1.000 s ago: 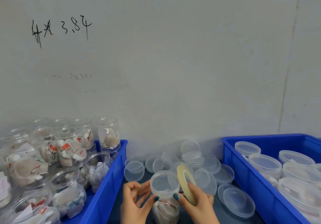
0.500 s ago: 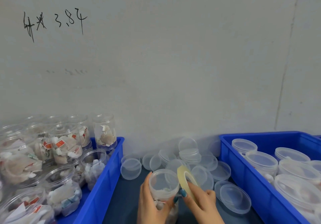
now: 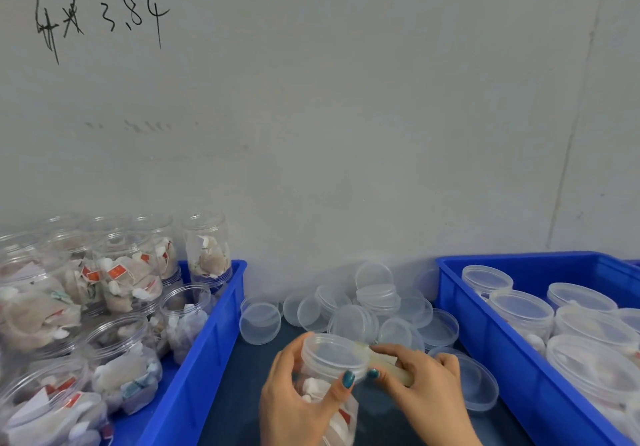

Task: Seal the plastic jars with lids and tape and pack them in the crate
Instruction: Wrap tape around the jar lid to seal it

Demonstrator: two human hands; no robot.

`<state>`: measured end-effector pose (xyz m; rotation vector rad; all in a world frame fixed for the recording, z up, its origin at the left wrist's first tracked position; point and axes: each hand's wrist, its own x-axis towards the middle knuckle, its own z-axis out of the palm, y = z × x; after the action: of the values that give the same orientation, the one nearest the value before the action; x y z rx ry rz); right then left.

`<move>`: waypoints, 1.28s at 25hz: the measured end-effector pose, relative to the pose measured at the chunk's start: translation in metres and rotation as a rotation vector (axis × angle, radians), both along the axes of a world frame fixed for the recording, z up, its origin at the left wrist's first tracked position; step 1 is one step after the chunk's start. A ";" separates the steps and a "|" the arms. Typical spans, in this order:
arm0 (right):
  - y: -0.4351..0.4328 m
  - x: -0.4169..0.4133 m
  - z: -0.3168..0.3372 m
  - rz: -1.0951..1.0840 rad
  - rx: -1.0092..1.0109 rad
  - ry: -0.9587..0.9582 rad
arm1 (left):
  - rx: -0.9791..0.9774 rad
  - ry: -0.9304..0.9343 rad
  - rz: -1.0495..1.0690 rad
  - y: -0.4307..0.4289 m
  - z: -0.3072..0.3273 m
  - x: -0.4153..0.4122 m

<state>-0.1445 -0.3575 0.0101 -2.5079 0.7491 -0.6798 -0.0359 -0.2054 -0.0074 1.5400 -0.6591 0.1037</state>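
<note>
Grey wall (image 3: pixel 346 99) behind; upright jar (image 3: pixel 313 386), lid (image 3: pixel 334 354) up, in left fingers' (image 3: pixel 289 355) grip; tape (image 3: pixel 393 367) in right fingers' (image 3: pixel 412 354) pinch.

The dark tabletop (image 3: pixel 242 393) bears a left crate (image 3: pixel 207 341), a right crate (image 3: pixel 485 324) and loose clear lids (image 3: pixel 377 300) heaped between.

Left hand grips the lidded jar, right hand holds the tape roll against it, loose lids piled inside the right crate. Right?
No: the head view shows the loose lids piled on the table beside the right crate, not inside it. The rest holds.
</note>
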 end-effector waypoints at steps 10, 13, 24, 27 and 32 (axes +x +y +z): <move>0.012 -0.001 0.022 0.580 0.651 0.219 | 0.347 0.355 -0.320 0.046 0.013 0.012; 0.014 -0.004 0.025 0.676 0.708 0.125 | 0.377 0.361 -0.374 0.033 0.012 0.003; 0.011 0.000 0.011 0.215 0.464 -0.063 | 0.104 -0.060 -0.054 0.002 0.002 -0.012; 0.013 -0.002 0.016 0.234 0.474 -0.046 | 0.219 0.024 -0.121 -0.008 0.004 -0.017; 0.012 -0.002 0.017 0.337 0.478 0.009 | 0.160 0.122 -0.119 -0.015 0.008 -0.021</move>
<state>-0.1466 -0.3451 0.0272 -2.1201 0.4122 -0.3230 -0.0571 -0.2199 0.0006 1.6421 -0.6727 -0.1350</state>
